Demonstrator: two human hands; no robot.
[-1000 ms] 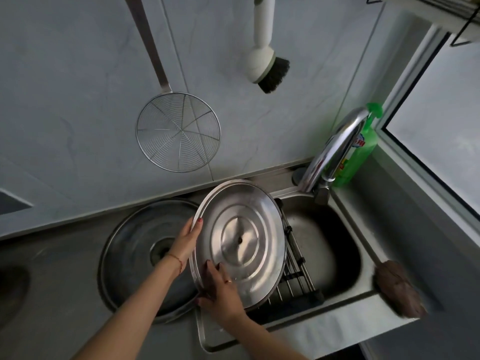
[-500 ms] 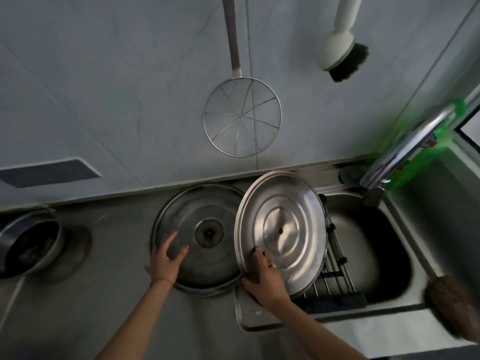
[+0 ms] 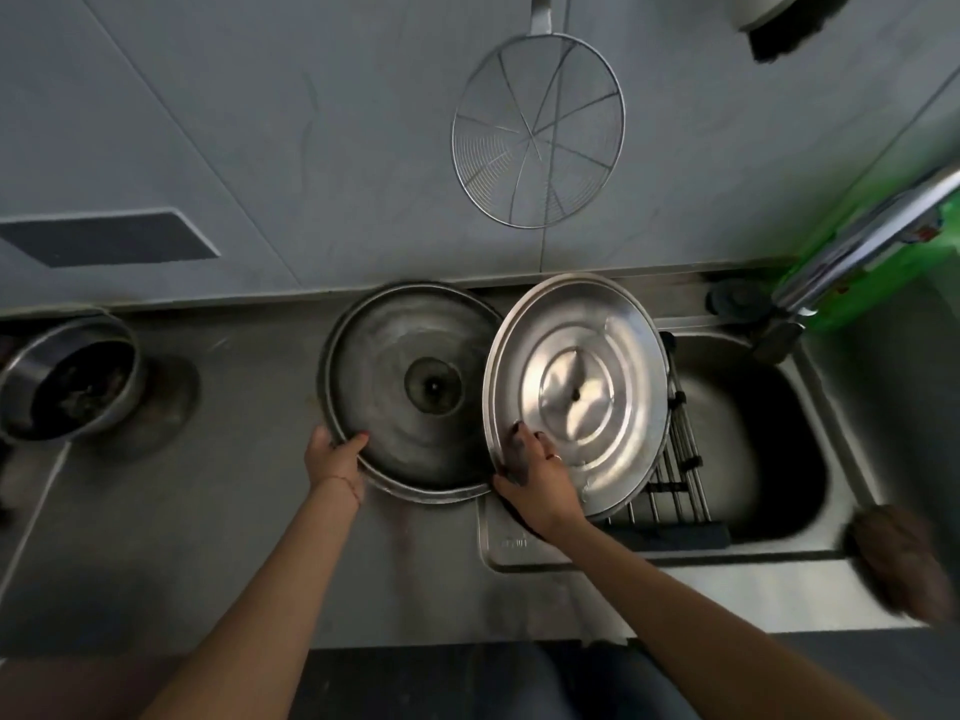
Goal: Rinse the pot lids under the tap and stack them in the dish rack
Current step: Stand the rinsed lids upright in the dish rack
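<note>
A bright steel pot lid [image 3: 587,376] stands tilted on the dish rack [image 3: 680,459] at the left end of the sink, its underside facing me. My right hand [image 3: 535,475] grips its lower left rim, thumb outside and fingers inside. To its left a darker, duller pot lid [image 3: 410,392] lies flat on the counter, underside up. Over its front left rim my left hand [image 3: 335,454] is curled, thumb on the inside. The tap [image 3: 857,246] arches over the sink's right part with no water visible.
The sink basin [image 3: 769,433] lies right of the rack. A green soap bottle [image 3: 904,272] stands behind the tap. A steel pot [image 3: 67,376] sits at the counter's far left. A brown scrubber [image 3: 898,563] rests on the sink's front right rim. A wire skimmer [image 3: 537,132] hangs on the wall.
My left hand left the bright lid, crossed to the dark lid and closed on its front rim. The right hand keeps the bright lid on the rack. My view swung left.
</note>
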